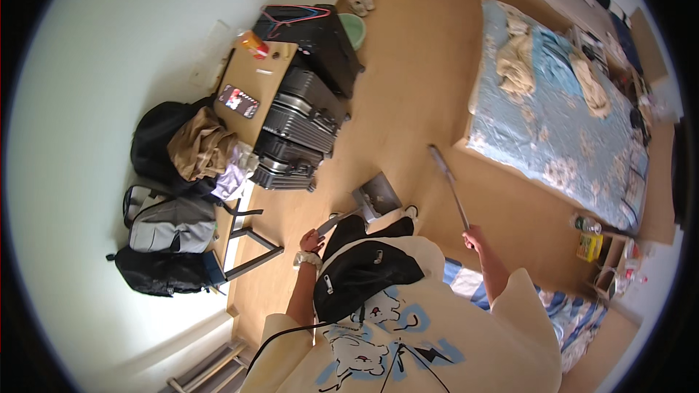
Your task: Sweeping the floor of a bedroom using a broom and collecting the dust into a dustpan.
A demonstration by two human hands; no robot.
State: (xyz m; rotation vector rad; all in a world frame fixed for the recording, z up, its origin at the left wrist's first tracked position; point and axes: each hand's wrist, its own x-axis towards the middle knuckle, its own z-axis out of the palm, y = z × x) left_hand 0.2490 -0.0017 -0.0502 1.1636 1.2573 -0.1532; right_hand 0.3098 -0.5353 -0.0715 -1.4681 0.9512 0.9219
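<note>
My left hand [311, 242] grips the handle of a grey dustpan [384, 188], whose pan rests in front of my feet. Some small dark debris lies in the pan, too small to make out. My right hand [473, 237] is closed round the upper handle of a long broom [457, 196]. The broom's narrow head reaches the wooden floor [398, 114] ahead of me, apart from the dustpan and close to the corner of the bed. A light scrunchie circles my left wrist, and a black bag hangs across my front.
Several dark suitcases [297, 120] stand along a narrow table [256, 82] at left. Bags, including a grey backpack [175, 224], are piled beside it. A bed with a blue floral cover [551, 142] fills the right. A green basin [352, 31] and shoes [360, 2] sit farther ahead.
</note>
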